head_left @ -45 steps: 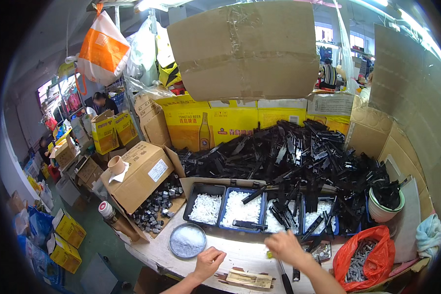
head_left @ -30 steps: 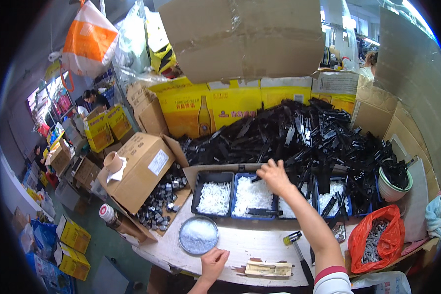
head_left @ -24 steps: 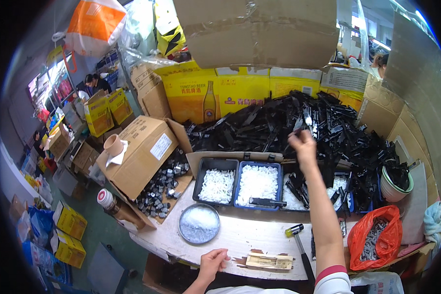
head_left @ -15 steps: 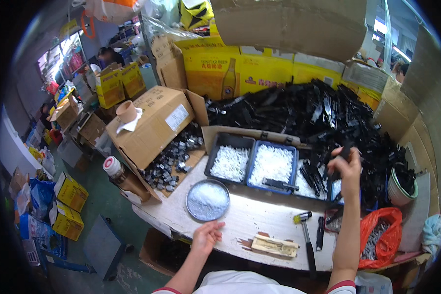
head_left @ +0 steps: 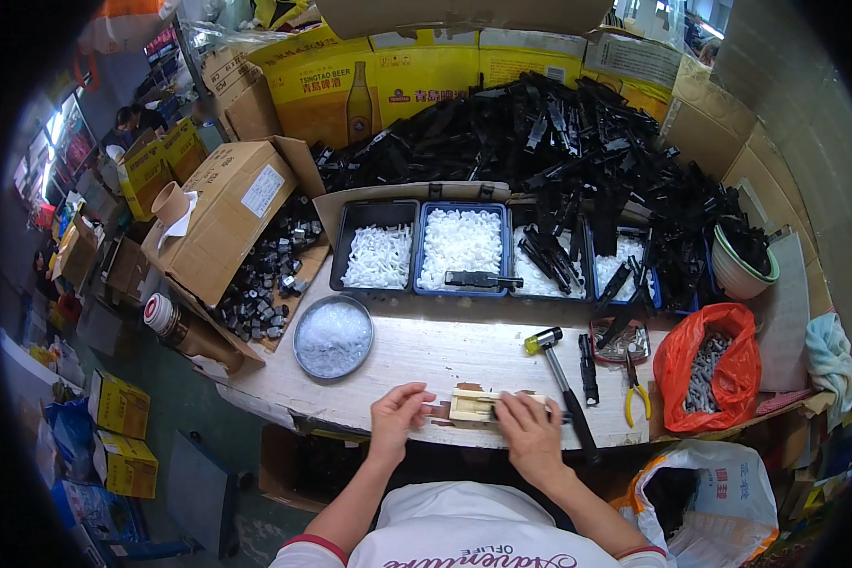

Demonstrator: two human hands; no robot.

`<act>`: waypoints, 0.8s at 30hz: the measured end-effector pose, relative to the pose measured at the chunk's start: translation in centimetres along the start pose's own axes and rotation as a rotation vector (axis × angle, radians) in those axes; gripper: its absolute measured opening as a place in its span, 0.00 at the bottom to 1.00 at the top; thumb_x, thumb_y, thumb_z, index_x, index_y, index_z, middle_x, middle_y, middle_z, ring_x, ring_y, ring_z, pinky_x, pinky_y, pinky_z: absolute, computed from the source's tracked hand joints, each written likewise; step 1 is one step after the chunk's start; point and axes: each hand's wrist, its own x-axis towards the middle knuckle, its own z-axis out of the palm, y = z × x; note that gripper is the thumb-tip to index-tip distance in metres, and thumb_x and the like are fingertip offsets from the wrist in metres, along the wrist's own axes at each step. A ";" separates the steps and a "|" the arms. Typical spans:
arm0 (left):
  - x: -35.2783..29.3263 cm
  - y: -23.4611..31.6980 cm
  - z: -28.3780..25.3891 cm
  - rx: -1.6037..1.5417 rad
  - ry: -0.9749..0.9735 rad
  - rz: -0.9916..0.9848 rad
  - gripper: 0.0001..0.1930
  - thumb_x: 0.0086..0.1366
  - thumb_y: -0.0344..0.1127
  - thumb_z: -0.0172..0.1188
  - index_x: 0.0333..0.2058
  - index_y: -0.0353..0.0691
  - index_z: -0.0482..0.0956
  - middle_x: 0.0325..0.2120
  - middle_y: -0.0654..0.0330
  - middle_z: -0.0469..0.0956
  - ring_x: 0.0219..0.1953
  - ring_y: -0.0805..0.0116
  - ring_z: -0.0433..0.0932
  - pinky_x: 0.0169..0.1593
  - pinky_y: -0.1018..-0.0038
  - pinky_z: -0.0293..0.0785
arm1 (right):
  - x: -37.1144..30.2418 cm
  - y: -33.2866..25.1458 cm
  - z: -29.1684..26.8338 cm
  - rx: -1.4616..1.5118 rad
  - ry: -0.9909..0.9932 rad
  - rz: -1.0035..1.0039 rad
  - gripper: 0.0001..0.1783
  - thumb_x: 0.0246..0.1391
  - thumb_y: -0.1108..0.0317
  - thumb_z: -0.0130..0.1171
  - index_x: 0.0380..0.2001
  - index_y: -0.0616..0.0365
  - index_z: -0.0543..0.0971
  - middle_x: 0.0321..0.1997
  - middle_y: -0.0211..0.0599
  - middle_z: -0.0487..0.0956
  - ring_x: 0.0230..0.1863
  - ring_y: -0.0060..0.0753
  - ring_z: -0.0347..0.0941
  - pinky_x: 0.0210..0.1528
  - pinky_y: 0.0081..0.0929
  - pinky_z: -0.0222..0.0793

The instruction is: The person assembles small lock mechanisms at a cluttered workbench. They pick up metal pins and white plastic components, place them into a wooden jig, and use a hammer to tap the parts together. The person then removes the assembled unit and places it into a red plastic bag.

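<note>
A cream-coloured block fixture (head_left: 471,404) with a recess lies near the table's front edge. My right hand (head_left: 534,437) is closed over its right half, fingers pressed down on a black plastic part (head_left: 565,417). Only small dark bits of that part show beside the fingers. Left of the fixture, my left hand (head_left: 399,419) has its thumb and fingers drawn together. Whatever it pinches, if anything, is too small to make out. A round metal dish (head_left: 365,346) of small clear pieces stands beyond the left hand.
A hammer (head_left: 560,379), a black part (head_left: 588,369) and yellow-handled pliers (head_left: 631,388) lie on the right. Bins of white pieces (head_left: 461,241) line the back before heaped black parts (head_left: 540,142). A red bag (head_left: 667,379) stands right, a tilted carton (head_left: 227,213) left.
My right hand has come down from the black heap to the fixture, bringing a black part. My left hand has moved from beside the dish to the fixture's left end. The view has shifted.
</note>
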 end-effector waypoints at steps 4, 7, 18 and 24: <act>-0.2 -0.9 1.6 0.252 -0.034 0.274 0.10 0.58 0.23 0.49 0.38 0.33 0.75 0.32 0.56 0.77 0.32 0.70 0.74 0.35 0.79 0.70 | 1.8 -2.0 2.0 -0.041 -0.075 -0.083 0.24 0.51 0.60 0.49 0.51 0.56 0.66 0.59 0.33 0.61 0.60 0.31 0.54 0.60 0.48 0.36; -0.3 -0.6 2.0 0.627 -0.022 0.558 0.12 0.54 0.21 0.49 0.38 0.35 0.75 0.31 0.57 0.77 0.36 0.62 0.71 0.40 0.74 0.67 | 2.2 -2.6 2.1 -0.013 -0.067 -0.109 0.24 0.49 0.61 0.52 0.50 0.57 0.66 0.59 0.34 0.61 0.59 0.33 0.54 0.59 0.49 0.38; -1.5 -1.2 2.8 1.451 -0.331 0.858 0.18 0.56 0.44 0.54 0.44 0.45 0.73 0.54 0.67 0.62 0.57 0.53 0.51 0.50 0.50 0.44 | 0.4 6.0 -0.5 -0.070 0.239 0.334 0.14 0.43 0.67 0.56 0.37 0.56 0.73 0.30 0.34 0.69 0.35 0.36 0.64 0.36 0.35 0.54; 1.0 1.3 3.3 1.236 -0.264 0.912 0.14 0.53 0.37 0.57 0.39 0.43 0.75 0.46 0.58 0.68 0.50 0.53 0.60 0.48 0.59 0.52 | -1.0 7.7 -0.8 -0.152 0.179 0.364 0.14 0.42 0.65 0.56 0.36 0.53 0.74 0.28 0.32 0.68 0.34 0.33 0.64 0.35 0.35 0.53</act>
